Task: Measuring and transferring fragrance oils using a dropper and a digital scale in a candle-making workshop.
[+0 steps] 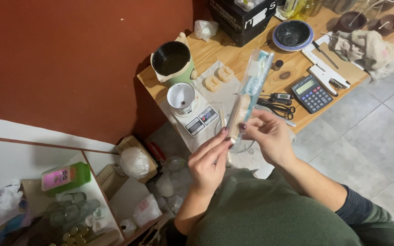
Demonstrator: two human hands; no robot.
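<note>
Clear packet [251, 89] of wooden sticks being held upright above table edge [297, 128], over scale [192, 111]. Left hand [208, 164] pinching bottom end; right hand [270, 136] pinching beside it. Hovering clear of scissors [277, 108], calculator [312, 93]; floor open rightward.

Even indoor light, soft shadows on wall, slight blur, wide-angle distortion.

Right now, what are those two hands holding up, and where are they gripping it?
Both hands hold a long clear plastic packet by its lower end: the left hand pinches it from the left, the right hand from the right. Its contents cannot be told for sure.
</note>
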